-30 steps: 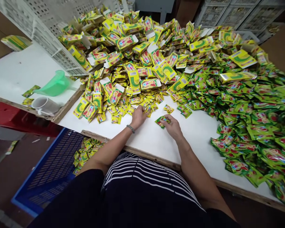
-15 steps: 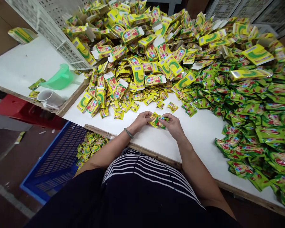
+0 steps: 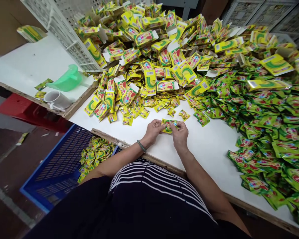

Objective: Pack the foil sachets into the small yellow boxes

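Observation:
Small yellow-green packets [image 3: 168, 126] are held between my two hands, just above the white tabletop near its front edge. My left hand [image 3: 153, 132] pinches their left side, a beaded bracelet on its wrist. At the right side, the thumb and fingers of my right hand [image 3: 179, 134] grip them. Loose yellow packets [image 3: 184, 115] lie just beyond my hands. Behind these rises a pile of yellow boxes [image 3: 149, 79], some with open flaps. Green packets [image 3: 259, 139] form a large heap on the right.
A blue crate [image 3: 57, 172] with small packets in it stands below the table's front left edge. On the left side surface are a green scoop [image 3: 67, 79] and a white mug [image 3: 56, 100]. A white plastic crate [image 3: 72, 43] leans beside the boxes. A red stool [image 3: 22, 109] stands lower left.
The packets between my hands now overlap and lie more in line. My fingers have shifted on them, and the whole view has moved slightly.

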`<control>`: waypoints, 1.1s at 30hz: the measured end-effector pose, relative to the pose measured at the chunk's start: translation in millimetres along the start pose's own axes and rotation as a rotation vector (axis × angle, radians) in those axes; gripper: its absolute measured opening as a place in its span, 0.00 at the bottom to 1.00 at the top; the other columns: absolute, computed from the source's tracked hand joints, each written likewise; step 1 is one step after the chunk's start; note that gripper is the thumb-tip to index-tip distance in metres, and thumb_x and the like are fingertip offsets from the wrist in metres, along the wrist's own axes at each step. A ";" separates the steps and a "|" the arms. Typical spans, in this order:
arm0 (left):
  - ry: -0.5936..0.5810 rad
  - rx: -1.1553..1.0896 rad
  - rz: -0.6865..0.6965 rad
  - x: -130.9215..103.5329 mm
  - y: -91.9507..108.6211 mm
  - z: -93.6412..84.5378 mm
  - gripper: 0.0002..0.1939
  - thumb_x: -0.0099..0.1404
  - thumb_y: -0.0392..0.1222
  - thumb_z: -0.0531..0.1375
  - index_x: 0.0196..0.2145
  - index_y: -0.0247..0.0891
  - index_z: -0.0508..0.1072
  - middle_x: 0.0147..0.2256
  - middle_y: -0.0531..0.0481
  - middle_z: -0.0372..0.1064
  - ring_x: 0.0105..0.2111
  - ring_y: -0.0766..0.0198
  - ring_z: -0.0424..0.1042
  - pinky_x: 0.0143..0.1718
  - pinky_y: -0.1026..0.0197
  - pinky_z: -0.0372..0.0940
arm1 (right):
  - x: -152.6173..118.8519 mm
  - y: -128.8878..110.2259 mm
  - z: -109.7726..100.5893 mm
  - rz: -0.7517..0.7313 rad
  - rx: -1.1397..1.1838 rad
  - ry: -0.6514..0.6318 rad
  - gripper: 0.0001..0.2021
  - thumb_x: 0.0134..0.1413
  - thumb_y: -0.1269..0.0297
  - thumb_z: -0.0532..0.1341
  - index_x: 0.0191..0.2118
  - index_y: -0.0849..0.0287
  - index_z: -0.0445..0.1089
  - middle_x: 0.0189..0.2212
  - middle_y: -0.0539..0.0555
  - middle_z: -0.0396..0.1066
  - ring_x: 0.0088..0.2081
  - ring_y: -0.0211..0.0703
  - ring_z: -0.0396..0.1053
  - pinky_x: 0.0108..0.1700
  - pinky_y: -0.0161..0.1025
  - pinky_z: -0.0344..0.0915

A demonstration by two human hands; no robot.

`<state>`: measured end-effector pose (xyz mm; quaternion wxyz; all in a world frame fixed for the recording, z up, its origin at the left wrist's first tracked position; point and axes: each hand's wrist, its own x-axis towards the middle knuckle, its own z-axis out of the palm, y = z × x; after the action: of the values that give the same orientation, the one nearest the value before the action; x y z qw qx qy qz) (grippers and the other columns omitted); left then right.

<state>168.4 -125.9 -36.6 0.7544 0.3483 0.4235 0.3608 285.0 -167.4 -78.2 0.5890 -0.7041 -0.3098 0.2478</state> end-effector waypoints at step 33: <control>-0.242 1.263 0.414 27.1 57.5 -41.8 0.22 0.58 0.60 0.59 0.33 0.37 0.74 0.23 0.54 0.63 0.24 0.66 0.59 0.26 0.64 0.49 | 23.6 -15.9 -19.5 -0.057 0.191 -0.137 0.19 0.45 0.49 0.66 0.39 0.57 0.69 0.31 0.49 0.74 0.35 0.42 0.71 0.43 0.43 0.70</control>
<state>127.2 -65.3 -16.0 0.3636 0.8344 0.3901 0.1396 312.8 -161.6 -58.7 0.6377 -0.6170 -0.3441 0.3071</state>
